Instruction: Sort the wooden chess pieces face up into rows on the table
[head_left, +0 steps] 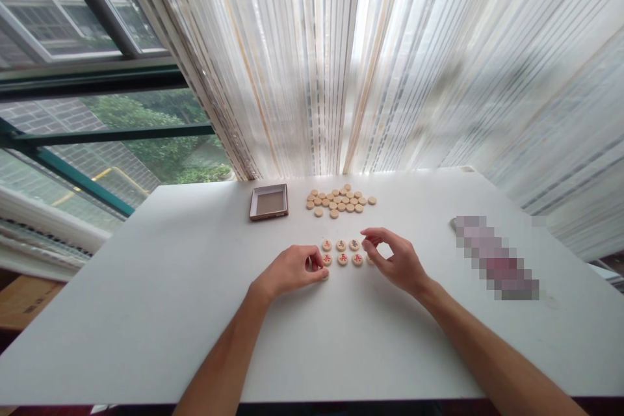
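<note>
Several round wooden chess pieces (342, 252) with red or dark marks lie face up in two short rows on the white table (146, 299). My left hand (292, 270) rests curled on the table just left of them, fingertips touching the piece at the row's left end. My right hand (392, 259) hovers at the rows' right end, thumb and forefinger pinched close together above a piece; whether anything is between them I cannot make out. Farther back lies a loose cluster of blank-sided pieces (340, 201).
A small brown square tray (269, 201) sits at the back left of the cluster. A blurred-out object (494, 257) lies to the right. Striped sheer curtains (390, 58) hang behind the table, with a window (88, 110) at the left.
</note>
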The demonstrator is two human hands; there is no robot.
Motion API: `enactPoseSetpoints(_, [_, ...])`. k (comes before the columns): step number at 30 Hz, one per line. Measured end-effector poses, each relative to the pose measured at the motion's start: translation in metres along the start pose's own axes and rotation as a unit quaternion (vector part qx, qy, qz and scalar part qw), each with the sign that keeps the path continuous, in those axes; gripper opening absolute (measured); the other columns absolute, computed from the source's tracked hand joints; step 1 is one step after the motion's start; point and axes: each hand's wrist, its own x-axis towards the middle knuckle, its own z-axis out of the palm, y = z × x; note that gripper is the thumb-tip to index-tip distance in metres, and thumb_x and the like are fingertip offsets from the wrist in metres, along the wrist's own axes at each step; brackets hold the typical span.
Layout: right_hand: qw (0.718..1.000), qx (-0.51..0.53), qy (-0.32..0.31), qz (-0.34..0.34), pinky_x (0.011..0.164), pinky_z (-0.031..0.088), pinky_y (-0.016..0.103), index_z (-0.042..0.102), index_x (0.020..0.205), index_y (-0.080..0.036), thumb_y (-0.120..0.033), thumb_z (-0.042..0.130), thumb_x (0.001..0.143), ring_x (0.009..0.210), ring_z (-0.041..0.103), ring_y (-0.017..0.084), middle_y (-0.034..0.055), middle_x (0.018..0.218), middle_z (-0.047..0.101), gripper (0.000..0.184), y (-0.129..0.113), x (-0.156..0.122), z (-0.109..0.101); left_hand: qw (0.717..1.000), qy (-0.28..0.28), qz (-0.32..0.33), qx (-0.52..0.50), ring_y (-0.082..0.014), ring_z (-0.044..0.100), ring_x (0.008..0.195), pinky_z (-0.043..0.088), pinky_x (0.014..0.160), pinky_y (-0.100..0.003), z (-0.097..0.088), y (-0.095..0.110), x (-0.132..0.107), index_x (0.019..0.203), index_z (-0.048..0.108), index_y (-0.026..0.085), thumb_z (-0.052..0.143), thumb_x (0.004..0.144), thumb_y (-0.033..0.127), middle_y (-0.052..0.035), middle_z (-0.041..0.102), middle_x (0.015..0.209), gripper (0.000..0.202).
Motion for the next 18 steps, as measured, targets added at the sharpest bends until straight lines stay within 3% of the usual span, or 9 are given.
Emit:
enactPoseSetpoints(11, [1.0, -0.009, 0.006, 0.003, 0.055, 0.058, 0.026, 0.065, 0.106, -0.021, -0.028, 0.058, 0.092, 0.073, 0.069, 0.018, 0.0048, 0.085, 0.073, 0.016, 0.0039, 0.0016, -0.0031, 1.0, -0.004, 0.011, 0.026, -0.0151, 0.059, 0.064, 0.04, 0.057, -0.024, -0.0004, -0.001, -0.0001, 0.083, 0.071, 0.021, 0.063, 0.083, 0.041, -0.0003, 0.069, 0.074, 0.022])
enactPoseSetpoints(18, [1.0, -0.011, 0.009, -0.005, 0.065, 0.059, 0.03, 0.065, 0.103, -0.022, -0.027, 0.058, 0.093, 0.074, 0.067, 0.018, 0.0043, 0.085, 0.072, 0.013, 0.0059, 0.0028, -0.0035, 0.999, 0.009, 0.013, 0.05, -0.0155, 0.06, 0.065, 0.04, 0.059, -0.024, 0.0026, 0.0024, 0.0002, 0.083, 0.071, 0.023, 0.064, 0.082, 0.041, 0.0007, 0.07, 0.075, 0.019])
